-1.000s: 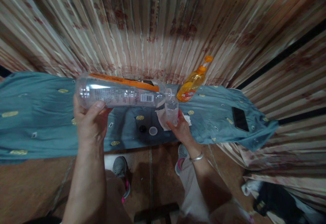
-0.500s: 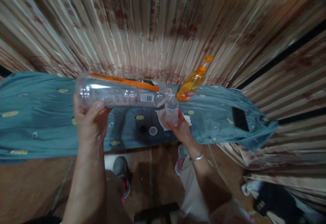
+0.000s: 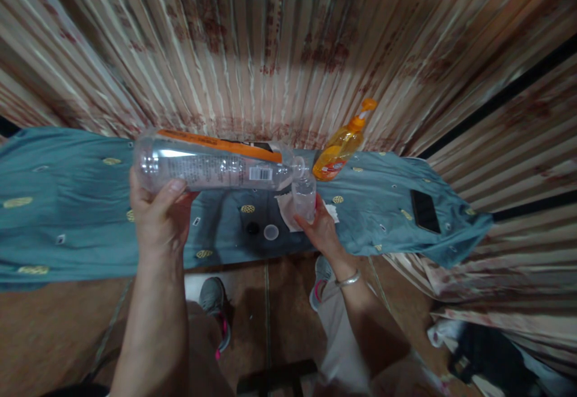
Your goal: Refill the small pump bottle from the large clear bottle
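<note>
Fingers of the left hand: wrapped under and around the base end of the large clear bottle, thumb pressed along its near side.
Fingers of the right hand: gripping the lower part of the small clear bottle from its right side.
Bottle necks: the large bottle lies nearly level, its mouth at the top of the small one, which looks close to upright; whether the rims touch, I cannot tell.
Change: none visible over the last second; both hands have kept their grip and the two mouths have stayed together, so this seems a steady pour. Any rise in level is too faint to read.
Caps: a black cap and a clear lid lie side by side towards the near edge, left of the right hand.
Tissue: white paper spreads under and behind the small bottle.
Pump bottle: the orange pump bottle stands by the far edge, right of the small bottle.
Phone: a dark phone lies near the right end.
Table: long, narrow, draped in teal cloth with yellow motifs.
Room: pleated, flower-patterned curtain beyond the far edge; brown tiled floor below the near one.
</note>
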`<control>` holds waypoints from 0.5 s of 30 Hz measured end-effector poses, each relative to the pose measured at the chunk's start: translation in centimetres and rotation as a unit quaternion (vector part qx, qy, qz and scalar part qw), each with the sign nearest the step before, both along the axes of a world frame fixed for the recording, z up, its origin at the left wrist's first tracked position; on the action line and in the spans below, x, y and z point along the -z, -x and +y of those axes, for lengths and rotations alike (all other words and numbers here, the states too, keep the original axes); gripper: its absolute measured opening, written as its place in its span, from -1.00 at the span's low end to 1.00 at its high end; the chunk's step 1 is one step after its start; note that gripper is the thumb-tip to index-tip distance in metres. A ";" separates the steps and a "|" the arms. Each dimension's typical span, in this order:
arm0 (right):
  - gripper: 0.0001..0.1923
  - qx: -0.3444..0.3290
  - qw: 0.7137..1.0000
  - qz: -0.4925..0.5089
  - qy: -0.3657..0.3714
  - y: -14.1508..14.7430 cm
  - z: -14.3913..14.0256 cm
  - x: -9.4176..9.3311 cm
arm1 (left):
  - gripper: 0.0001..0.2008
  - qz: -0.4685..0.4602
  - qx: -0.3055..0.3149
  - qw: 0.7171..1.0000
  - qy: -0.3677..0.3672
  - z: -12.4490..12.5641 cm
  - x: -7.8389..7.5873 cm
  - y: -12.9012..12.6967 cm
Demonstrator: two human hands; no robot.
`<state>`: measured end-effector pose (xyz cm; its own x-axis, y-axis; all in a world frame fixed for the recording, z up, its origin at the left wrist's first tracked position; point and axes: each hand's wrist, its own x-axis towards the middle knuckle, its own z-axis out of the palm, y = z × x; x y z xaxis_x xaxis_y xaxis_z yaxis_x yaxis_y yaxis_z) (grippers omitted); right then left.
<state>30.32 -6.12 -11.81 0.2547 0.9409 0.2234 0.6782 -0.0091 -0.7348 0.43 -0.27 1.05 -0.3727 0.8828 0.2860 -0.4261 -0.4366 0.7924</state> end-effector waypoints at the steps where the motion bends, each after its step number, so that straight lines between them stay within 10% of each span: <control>1: -0.11 -0.002 1.000 0.000 -0.002 0.0 0.0 0.0 | -0.49 0.004 0.002 1.000 -0.001 0.0 0.0 0.0; 15: -0.13 -0.012 1.000 -0.004 0.002 -0.1 0.0 0.1 | -0.42 -0.014 -0.002 1.000 -0.005 0.0 0.0 -0.2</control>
